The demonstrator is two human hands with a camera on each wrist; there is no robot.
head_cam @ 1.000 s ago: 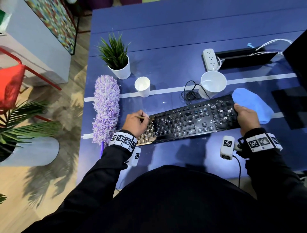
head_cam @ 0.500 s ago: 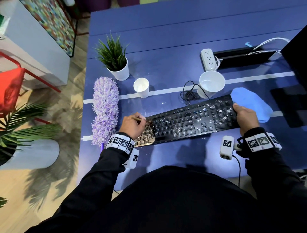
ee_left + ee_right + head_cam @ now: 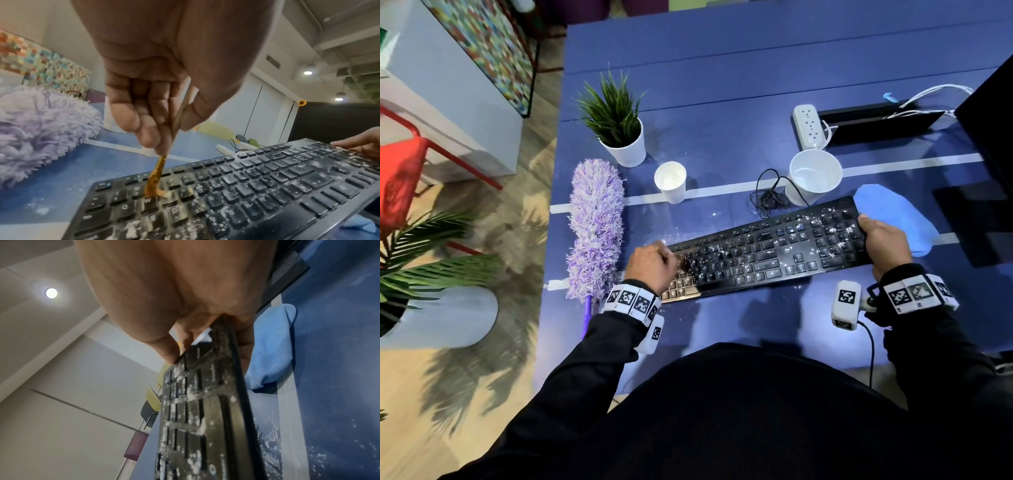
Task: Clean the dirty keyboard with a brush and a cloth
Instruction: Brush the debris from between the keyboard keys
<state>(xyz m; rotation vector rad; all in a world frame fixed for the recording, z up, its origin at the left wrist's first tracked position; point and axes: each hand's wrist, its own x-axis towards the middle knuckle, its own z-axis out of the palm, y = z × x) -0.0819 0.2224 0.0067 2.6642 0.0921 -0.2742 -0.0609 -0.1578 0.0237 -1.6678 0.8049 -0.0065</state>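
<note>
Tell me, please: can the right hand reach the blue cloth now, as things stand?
Probably not at once. The right hand grips the keyboard at its right end, so it is occupied. The blue cloth lies just behind it, unobstructed; letting go of the keyboard should free it.

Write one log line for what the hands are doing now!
left hand: brush on keyboard | right hand: gripping keyboard end | cloth: unused

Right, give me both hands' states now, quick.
Left hand: closed, pinching a thin brush whose bristles touch the keyboard.
Right hand: closed, gripping the keyboard's right end.
</note>
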